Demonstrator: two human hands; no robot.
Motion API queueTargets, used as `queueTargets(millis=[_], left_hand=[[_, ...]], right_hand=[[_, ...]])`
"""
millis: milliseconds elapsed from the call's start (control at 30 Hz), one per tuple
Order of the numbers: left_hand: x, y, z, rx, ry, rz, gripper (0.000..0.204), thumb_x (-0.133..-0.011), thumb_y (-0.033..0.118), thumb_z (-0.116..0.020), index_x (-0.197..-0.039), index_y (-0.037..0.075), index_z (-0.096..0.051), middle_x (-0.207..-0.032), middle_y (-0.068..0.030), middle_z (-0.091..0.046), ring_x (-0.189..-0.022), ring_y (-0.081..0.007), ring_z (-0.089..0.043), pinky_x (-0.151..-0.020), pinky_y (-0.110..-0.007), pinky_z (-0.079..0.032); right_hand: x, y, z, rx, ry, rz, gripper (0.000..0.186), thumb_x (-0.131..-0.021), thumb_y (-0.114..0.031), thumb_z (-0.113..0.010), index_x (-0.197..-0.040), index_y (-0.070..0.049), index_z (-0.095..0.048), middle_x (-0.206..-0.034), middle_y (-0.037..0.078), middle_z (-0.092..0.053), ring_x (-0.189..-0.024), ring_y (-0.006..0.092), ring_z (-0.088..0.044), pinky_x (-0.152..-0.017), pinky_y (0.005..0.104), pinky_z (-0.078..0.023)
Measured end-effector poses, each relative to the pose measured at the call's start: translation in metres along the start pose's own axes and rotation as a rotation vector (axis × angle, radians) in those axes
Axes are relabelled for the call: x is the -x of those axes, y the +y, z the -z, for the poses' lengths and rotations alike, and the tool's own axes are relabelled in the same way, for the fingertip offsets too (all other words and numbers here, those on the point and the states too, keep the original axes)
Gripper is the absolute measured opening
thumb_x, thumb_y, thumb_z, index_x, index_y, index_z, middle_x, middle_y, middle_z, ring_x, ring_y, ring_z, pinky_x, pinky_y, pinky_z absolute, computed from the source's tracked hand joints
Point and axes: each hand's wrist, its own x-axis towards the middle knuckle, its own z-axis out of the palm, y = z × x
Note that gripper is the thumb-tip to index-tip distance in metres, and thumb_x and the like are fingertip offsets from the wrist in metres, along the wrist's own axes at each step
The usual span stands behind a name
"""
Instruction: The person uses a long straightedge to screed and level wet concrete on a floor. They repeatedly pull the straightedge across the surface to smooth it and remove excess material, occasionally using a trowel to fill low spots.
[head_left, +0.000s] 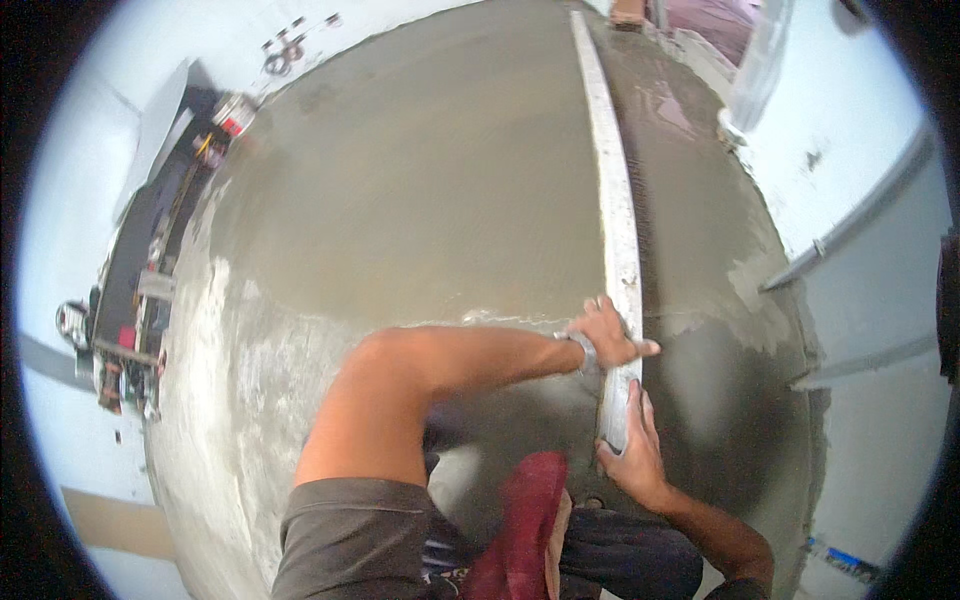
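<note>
A long, pale, cement-smeared straightedge (612,180) runs from near my knees to the far end of the floor. It lies on smooth grey-brown wet cement (430,180). My left hand (605,335), with a band at the wrist, reaches across and is clasped over the bar a little way from its near end. Closer to me, my right hand (637,450) grips the near end, thumb on the left side and fingers along the right. The undersides of both grips are hidden.
White walls border the floor on both sides. Along the left wall are a white and red bucket (234,114) and a dark, cluttered bench (140,260). Grey panels (880,260) stand at right. A reddish cloth (520,525) hangs by my legs.
</note>
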Motion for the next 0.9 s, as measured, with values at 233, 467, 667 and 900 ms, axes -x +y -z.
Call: queueTargets(millis=[233,467,667,900], left_hand=[[0.02,-0.069,-0.007,0.213,0.092,0.082,0.088,-0.069,0.043,-0.075,-0.117,-0.018,-0.035,-0.112,-0.0349,-0.054,-0.1,-0.0459,-0.06,-0.085,-0.046,-0.051],[0.044,-0.159,0.024,0.207,0.199,0.008,0.078,-0.064,0.038,-0.08,-0.11,-0.011,-0.041,-0.105,-0.0291,-0.057,-0.091,-0.0426,-0.063,-0.078,-0.047,-0.053],[0.061,-0.218,0.065,0.155,0.241,-0.048,0.079,-0.061,0.038,-0.081,-0.111,-0.009,-0.042,-0.103,-0.0249,-0.058,-0.083,-0.04,-0.065,-0.07,-0.046,-0.053],[0.066,-0.295,0.071,0.137,0.383,-0.05,0.066,-0.065,0.028,-0.078,-0.109,-0.006,-0.042,-0.103,-0.0213,-0.057,-0.075,-0.0337,-0.066,-0.06,-0.043,-0.053]], right_hand=[[-0.014,-0.053,-0.021,-0.027,-0.277,-0.024,0.091,-0.073,-0.009,-0.072,-0.144,0.002,-0.015,-0.143,0.031,-0.028,-0.135,0.0418,-0.029,-0.109,0.0453,-0.028],[-0.192,-0.082,-0.028,-0.129,0.019,-0.051,0.087,-0.078,-0.046,-0.071,-0.135,0.009,-0.036,-0.134,0.033,-0.041,-0.126,0.0387,-0.045,-0.104,0.0421,-0.037],[-0.364,-0.13,-0.107,0.154,0.256,-0.214,0.103,-0.068,-0.045,-0.079,-0.13,0.022,-0.031,-0.133,0.037,-0.041,-0.125,0.0438,-0.044,-0.107,0.0425,-0.034],[-0.438,-0.117,-0.183,-0.003,0.388,-0.242,0.076,-0.062,-0.026,-0.078,-0.115,0.018,-0.048,-0.114,0.032,-0.056,-0.106,0.0381,-0.058,-0.092,0.0411,-0.044]])
